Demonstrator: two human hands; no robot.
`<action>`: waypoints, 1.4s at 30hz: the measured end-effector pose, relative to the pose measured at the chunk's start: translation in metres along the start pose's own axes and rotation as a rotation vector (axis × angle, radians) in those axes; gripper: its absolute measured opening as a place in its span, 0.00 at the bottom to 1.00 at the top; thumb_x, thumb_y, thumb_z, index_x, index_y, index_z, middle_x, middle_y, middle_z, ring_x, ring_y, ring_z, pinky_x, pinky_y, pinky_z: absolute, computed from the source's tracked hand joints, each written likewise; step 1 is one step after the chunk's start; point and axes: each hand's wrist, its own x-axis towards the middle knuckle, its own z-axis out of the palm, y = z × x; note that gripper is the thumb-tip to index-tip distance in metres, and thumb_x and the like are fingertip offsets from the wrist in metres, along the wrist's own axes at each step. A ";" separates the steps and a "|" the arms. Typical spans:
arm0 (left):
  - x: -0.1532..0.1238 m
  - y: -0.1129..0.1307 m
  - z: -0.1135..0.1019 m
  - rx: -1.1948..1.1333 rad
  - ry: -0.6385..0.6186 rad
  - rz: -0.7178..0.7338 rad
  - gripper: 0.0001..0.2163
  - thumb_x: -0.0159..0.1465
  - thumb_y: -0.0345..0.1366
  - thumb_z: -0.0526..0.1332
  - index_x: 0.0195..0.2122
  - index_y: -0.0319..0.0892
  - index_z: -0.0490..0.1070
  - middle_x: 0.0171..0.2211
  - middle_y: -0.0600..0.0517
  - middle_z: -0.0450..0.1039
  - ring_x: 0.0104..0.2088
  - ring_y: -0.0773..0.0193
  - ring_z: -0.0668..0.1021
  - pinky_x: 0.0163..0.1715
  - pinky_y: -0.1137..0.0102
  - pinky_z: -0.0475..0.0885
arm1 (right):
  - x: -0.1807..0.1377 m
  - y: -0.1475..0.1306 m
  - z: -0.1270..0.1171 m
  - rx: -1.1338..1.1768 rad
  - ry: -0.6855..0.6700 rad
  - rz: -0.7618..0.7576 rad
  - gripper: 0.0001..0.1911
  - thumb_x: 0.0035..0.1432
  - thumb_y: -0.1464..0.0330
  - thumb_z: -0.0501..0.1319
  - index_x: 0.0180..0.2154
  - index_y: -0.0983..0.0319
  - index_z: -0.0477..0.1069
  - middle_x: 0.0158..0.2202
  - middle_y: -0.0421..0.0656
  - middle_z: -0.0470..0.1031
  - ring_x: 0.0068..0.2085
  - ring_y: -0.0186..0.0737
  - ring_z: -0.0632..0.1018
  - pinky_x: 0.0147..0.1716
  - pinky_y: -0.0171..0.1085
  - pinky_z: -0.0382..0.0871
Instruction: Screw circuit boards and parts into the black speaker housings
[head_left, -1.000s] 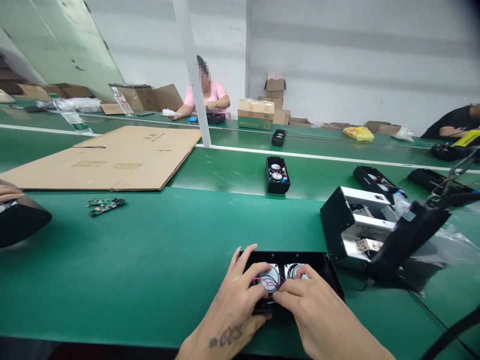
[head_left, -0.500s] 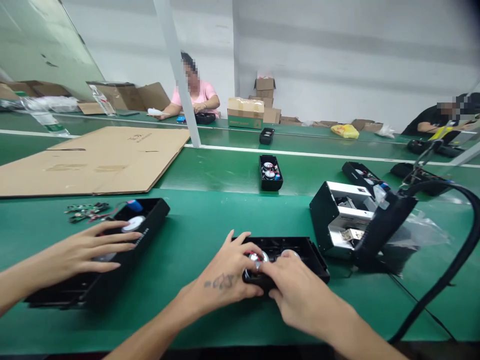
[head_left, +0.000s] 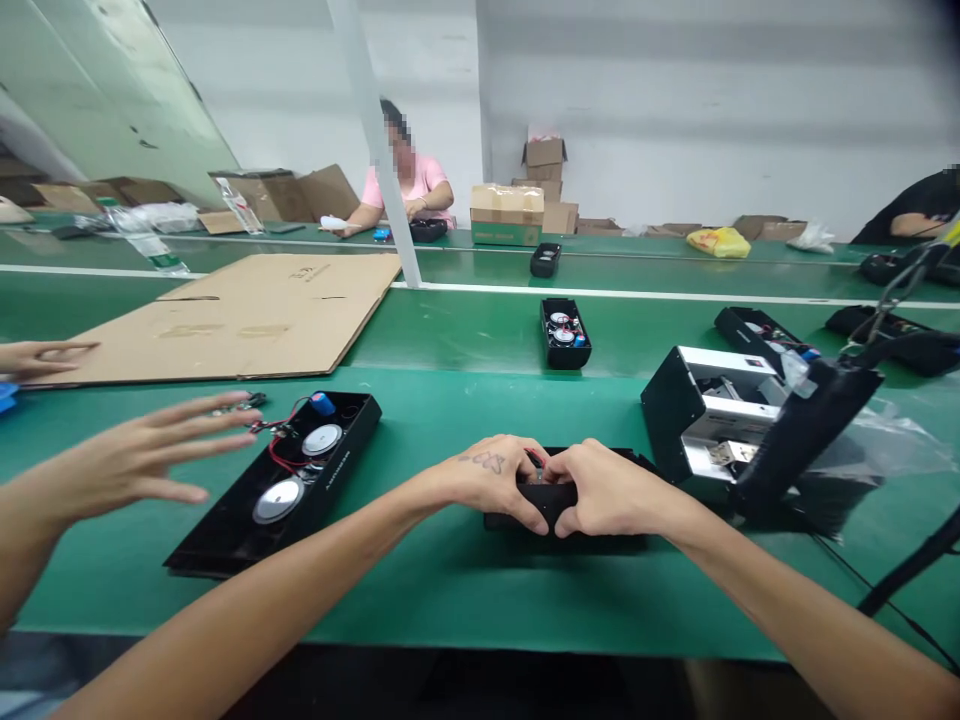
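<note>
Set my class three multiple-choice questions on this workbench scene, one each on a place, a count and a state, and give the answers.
1. Where are the person's left hand and right hand?
A. On the cardboard
B. Around a black case
C. In their lap

2. How many round speaker discs show in the open case by the co-worker's hand?
A. None
B. One
C. Two

3. How does the cardboard sheet lie?
A. Flat on the bench
B. Upright against the wall
C. Folded into a box

Answers:
1. B, since both hands curl around the case.
2. C, since an upper disc and a lower disc both show.
3. A, since the sheet lies spread out on the green surface.
</note>
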 end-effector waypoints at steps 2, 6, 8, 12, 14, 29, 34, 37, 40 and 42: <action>0.001 0.000 -0.001 0.013 -0.003 -0.003 0.16 0.52 0.46 0.81 0.21 0.44 0.79 0.55 0.58 0.79 0.47 0.59 0.82 0.35 0.70 0.68 | -0.001 -0.001 0.002 -0.010 0.021 -0.008 0.12 0.44 0.67 0.75 0.28 0.58 0.73 0.22 0.33 0.68 0.23 0.32 0.64 0.21 0.37 0.50; 0.001 0.002 -0.003 0.058 -0.033 -0.008 0.15 0.54 0.48 0.80 0.23 0.45 0.80 0.55 0.58 0.78 0.47 0.60 0.81 0.35 0.70 0.67 | -0.002 -0.001 0.003 0.020 0.032 -0.032 0.09 0.46 0.68 0.74 0.28 0.58 0.75 0.22 0.33 0.67 0.24 0.32 0.62 0.22 0.37 0.50; 0.001 0.004 -0.004 0.073 -0.041 -0.004 0.15 0.54 0.49 0.80 0.23 0.45 0.81 0.56 0.58 0.78 0.47 0.60 0.81 0.35 0.71 0.68 | -0.003 -0.001 0.005 0.038 0.042 -0.040 0.08 0.47 0.66 0.74 0.30 0.58 0.78 0.21 0.32 0.68 0.23 0.32 0.62 0.23 0.37 0.51; -0.001 0.005 -0.002 0.067 -0.034 0.017 0.16 0.55 0.52 0.79 0.25 0.47 0.82 0.57 0.59 0.78 0.48 0.59 0.81 0.37 0.70 0.69 | -0.005 -0.002 0.012 0.064 0.082 -0.048 0.04 0.48 0.69 0.73 0.30 0.58 0.82 0.19 0.32 0.67 0.21 0.32 0.61 0.23 0.37 0.53; -0.003 0.004 0.000 0.063 -0.026 0.035 0.15 0.56 0.52 0.78 0.26 0.47 0.83 0.58 0.59 0.77 0.47 0.59 0.81 0.38 0.69 0.69 | -0.005 -0.002 0.017 0.023 0.124 -0.058 0.05 0.47 0.71 0.72 0.30 0.57 0.84 0.19 0.33 0.67 0.22 0.32 0.62 0.25 0.37 0.54; -0.039 -0.007 0.063 0.544 0.289 0.311 0.10 0.61 0.46 0.79 0.36 0.50 0.83 0.60 0.55 0.78 0.69 0.37 0.68 0.63 0.44 0.58 | -0.087 0.025 0.011 0.029 1.290 -0.154 0.15 0.64 0.69 0.70 0.52 0.53 0.80 0.48 0.44 0.84 0.48 0.48 0.83 0.52 0.48 0.76; -0.046 -0.015 0.086 0.634 0.422 0.359 0.11 0.61 0.46 0.78 0.34 0.49 0.79 0.61 0.57 0.77 0.72 0.36 0.63 0.68 0.43 0.46 | -0.114 0.092 -0.007 0.156 1.689 0.189 0.38 0.62 0.54 0.72 0.70 0.54 0.67 0.66 0.53 0.71 0.62 0.61 0.78 0.59 0.60 0.73; -0.045 -0.015 0.086 0.653 0.445 0.378 0.11 0.62 0.46 0.77 0.33 0.49 0.79 0.60 0.58 0.78 0.72 0.38 0.63 0.69 0.45 0.44 | -0.114 0.114 -0.012 0.398 1.417 0.359 0.32 0.61 0.48 0.71 0.62 0.53 0.74 0.59 0.50 0.81 0.58 0.60 0.81 0.59 0.60 0.75; -0.044 -0.017 0.086 0.655 0.466 0.397 0.12 0.61 0.47 0.78 0.33 0.49 0.78 0.60 0.59 0.78 0.72 0.39 0.63 0.70 0.46 0.43 | -0.109 0.120 -0.009 0.537 1.419 0.308 0.27 0.49 0.53 0.80 0.47 0.56 0.78 0.41 0.44 0.85 0.43 0.52 0.85 0.47 0.50 0.80; -0.044 -0.019 0.086 0.648 0.488 0.412 0.13 0.60 0.48 0.78 0.32 0.49 0.78 0.59 0.59 0.79 0.72 0.40 0.64 0.70 0.47 0.44 | -0.105 0.119 -0.003 0.660 1.391 0.190 0.24 0.51 0.57 0.80 0.46 0.57 0.76 0.31 0.37 0.80 0.30 0.41 0.80 0.35 0.44 0.77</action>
